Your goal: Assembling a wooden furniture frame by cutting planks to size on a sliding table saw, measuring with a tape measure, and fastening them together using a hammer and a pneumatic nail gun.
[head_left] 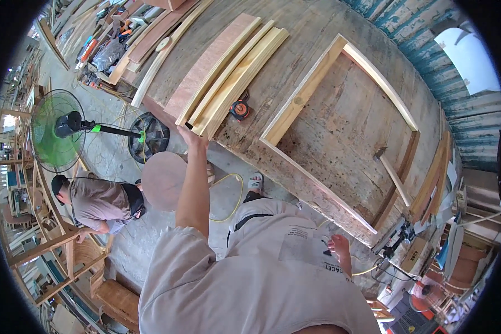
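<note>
My left arm reaches forward to the bench, and my left hand (193,138) is closed round the near ends of a bundle of pale wooden strips (242,80). The strips lie side by side against a thin reddish plywood sheet (214,64); part of my fingers is hidden at their ends. My right hand (338,246) hangs beside my shirt, fingers curled; whether anything is in it I cannot make out. An orange and black tape measure (240,109) sits right of the strips. Further right lies a wooden frame (298,103) with one curved side, and a hammer (394,178) inside its outline.
The worn wooden workbench (250,136) spreads before me. Left of it stand a green floor fan (61,128) and a round board (164,181). A person (103,203) bends over wooden framing at the left. A yellow hose (239,192) crosses the floor. Tools and offcuts crowd the bench's far left.
</note>
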The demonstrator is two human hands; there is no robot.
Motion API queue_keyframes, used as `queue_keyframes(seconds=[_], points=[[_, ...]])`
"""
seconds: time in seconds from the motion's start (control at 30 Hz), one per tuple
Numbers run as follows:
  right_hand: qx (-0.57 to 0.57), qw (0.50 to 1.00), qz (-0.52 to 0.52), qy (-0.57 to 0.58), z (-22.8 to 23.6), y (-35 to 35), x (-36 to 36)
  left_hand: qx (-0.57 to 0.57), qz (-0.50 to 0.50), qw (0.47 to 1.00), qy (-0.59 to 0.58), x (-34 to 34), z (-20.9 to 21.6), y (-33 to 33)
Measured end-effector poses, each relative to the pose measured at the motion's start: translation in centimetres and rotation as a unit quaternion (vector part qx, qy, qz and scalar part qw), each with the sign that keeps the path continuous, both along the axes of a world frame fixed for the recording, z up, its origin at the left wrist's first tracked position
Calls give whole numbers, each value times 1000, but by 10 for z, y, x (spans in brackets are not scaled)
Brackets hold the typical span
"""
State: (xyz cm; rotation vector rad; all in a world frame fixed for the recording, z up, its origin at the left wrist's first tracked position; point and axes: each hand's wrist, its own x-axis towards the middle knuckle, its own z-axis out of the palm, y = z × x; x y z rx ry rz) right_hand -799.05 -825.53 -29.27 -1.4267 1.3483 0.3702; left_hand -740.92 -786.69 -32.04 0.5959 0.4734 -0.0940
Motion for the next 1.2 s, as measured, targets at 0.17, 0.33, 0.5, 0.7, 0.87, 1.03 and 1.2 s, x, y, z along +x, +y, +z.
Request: queue_keyframes(seconds=[0.17, 0.33, 0.5, 0.7, 0.87, 1.03, 1.2], points=[[-2, 1000, 7, -31, -8, -2, -7, 325, 20, 944, 57, -10, -26, -7], [-9, 999, 22, -33, 3, 18, -10, 568, -5, 819, 80, -57, -32, -25], [15, 998, 49, -26, -2, 26, -15, 594, -2, 799, 93, -59, -28, -22], [-4, 999, 52, 9, 16, 16, -1, 522, 14, 835, 176, -42, -40, 12], [33, 999, -24, 0, -19, 1, -41, 328, 80, 927, 160, -1, -21, 23], [67, 995, -69, -15, -36, -9, -51, 629, 33, 776, 46, 25, -37, 63], [54, 994, -94, 11, -54, 0, -72, 772, -91, 626, 66, 45, -7, 66]])
